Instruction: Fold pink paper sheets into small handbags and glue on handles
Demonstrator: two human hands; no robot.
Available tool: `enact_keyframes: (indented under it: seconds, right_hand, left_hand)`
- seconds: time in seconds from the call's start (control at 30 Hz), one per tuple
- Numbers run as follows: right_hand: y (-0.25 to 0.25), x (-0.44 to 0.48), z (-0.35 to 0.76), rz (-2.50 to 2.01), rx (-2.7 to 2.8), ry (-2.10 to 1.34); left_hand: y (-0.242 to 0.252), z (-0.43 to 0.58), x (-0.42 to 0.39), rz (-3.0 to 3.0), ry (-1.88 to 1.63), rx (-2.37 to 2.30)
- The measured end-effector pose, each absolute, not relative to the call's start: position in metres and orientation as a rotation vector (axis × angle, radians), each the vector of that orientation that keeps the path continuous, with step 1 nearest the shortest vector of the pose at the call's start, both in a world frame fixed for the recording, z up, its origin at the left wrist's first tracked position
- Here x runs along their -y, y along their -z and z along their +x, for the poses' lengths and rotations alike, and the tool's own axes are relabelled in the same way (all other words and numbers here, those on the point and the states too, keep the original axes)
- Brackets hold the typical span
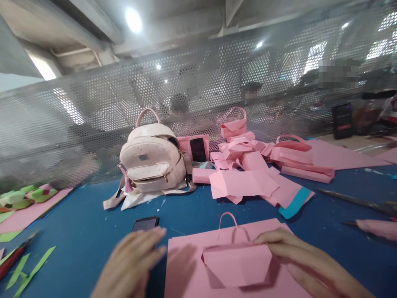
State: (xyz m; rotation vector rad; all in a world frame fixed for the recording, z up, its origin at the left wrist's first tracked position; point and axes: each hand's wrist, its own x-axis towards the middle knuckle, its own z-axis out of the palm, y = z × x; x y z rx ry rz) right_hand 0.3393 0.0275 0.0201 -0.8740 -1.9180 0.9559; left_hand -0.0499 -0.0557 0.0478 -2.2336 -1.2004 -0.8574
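A small pink paper handbag (238, 265) with a thin looped paper handle stands on pink paper sheets (182, 269) in front of me. My right hand (304, 254) grips the bag at its upper right corner, fingers on the top edge and side. My left hand (132, 263) is raised to the left of the sheets, smeared by motion. Its fingers look stretched out, and nothing shows in them. Just beyond it, a phone (145, 223) lies on the blue table (102, 236).
A cream backpack (151, 157) stands at the back, beside an upright phone (197, 150) and a heap of pink paper pieces (245, 178). Scissors (356, 200) lie at right, a red-handled tool (15, 256) and green strips (35, 269) at left. A perforated metal screen (102, 124) runs behind.
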Motion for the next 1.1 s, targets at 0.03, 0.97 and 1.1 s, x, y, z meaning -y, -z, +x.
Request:
enact_keyframes:
  seconds: [0.03, 0.97, 1.1]
  right_hand:
    - [-0.020, -0.029, 0.337, -0.914, 1.897, -0.951]
    - [-0.001, -0.048, 0.348, -1.107, 1.955, -0.771]
    - [-0.005, -0.047, 0.346, -1.099, 1.957, -0.792]
  left_hand:
    - [-0.057, -0.066, 0.055, -2.191, 0.888, 1.258]
    - [-0.038, -0.141, 0.043, -2.351, 0.756, 1.851]
    - [-0.039, -0.142, 0.045, -2.312, 0.917, 1.839]
